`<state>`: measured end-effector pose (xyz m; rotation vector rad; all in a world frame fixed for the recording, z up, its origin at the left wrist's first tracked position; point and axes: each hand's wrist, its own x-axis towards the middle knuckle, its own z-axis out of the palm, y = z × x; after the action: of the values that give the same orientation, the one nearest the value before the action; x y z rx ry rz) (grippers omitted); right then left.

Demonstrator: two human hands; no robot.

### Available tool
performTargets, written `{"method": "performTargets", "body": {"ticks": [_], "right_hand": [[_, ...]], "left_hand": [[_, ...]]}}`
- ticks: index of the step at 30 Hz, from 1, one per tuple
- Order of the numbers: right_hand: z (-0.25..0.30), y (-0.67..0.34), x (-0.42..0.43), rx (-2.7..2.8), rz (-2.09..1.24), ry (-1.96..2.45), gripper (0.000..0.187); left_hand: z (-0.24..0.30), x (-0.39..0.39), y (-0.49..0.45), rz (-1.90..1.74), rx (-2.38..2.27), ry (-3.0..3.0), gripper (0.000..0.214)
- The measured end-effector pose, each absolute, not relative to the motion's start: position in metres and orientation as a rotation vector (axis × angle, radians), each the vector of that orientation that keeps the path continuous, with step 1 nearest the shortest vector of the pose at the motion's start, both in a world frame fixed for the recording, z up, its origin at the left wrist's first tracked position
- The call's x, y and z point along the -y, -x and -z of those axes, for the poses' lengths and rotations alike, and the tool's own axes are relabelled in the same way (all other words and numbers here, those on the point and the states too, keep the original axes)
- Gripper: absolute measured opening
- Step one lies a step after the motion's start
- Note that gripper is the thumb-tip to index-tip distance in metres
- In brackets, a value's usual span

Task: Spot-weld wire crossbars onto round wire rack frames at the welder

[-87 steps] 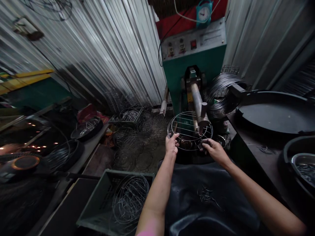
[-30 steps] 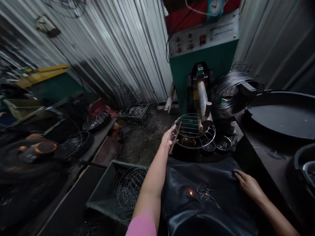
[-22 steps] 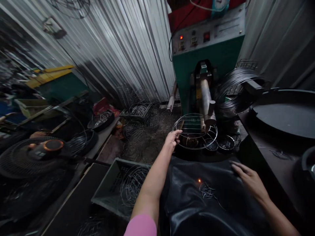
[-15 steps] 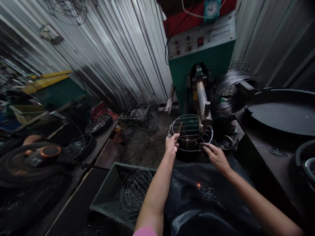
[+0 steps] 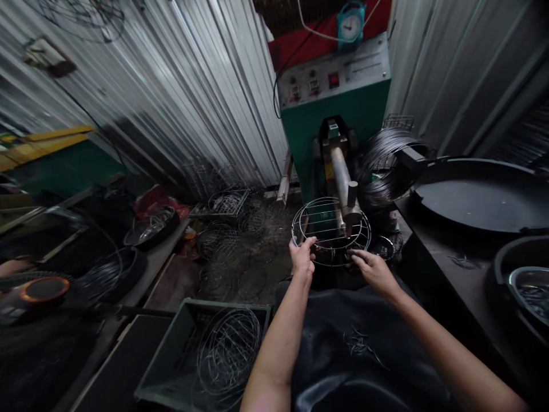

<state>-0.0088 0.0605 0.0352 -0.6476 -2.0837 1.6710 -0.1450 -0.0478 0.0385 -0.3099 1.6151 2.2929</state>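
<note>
My left hand (image 5: 303, 256) grips the near left rim of a round wire rack (image 5: 329, 248), made of two rings joined by thin parallel wires. The rack is held level under the electrode arm of a spot welder (image 5: 343, 177), whose tip meets it at the right part. My right hand (image 5: 372, 269) has its fingers pinched at the near right rim; what lies between the dark fingertips is too small to make out. Short cut wires (image 5: 361, 343) lie in a loose heap on the dark apron (image 5: 321, 320) over my lap.
A green crate (image 5: 160, 357) with wire racks stands at my left. A wire coil (image 5: 386, 163), a large black tray (image 5: 476, 197) and a black tub (image 5: 500, 274) holding a metal bowl are at the right. A fan (image 5: 45, 292) stands far left, with part of another person's arm behind.
An orange spark over the apron has gone. The view has turned, so most surroundings sit further left. Both hands remain at the rack's rim, and the rack is slightly turned or tilted.
</note>
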Motion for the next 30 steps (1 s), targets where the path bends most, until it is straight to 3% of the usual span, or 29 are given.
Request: {"method": "performTargets", "body": {"ticks": [6,21,30], "right_hand": [[-0.036,0.01,-0.066,2.068,-1.729,0.73,0.018],[-0.032,0.01,-0.065,1.917,-1.678,0.692,0.037],[-0.032,0.018,-0.068,1.929,-1.662,0.649,0.032]], "left_hand": [[-0.039,0.047,0.143,-2.29,-1.648,0.257,0.066],[-0.037,0.042,0.142,-2.297,-1.628,0.299,0.06],[-0.039,0.04,0.151,-2.269,-1.616,0.308,0.061]]}}
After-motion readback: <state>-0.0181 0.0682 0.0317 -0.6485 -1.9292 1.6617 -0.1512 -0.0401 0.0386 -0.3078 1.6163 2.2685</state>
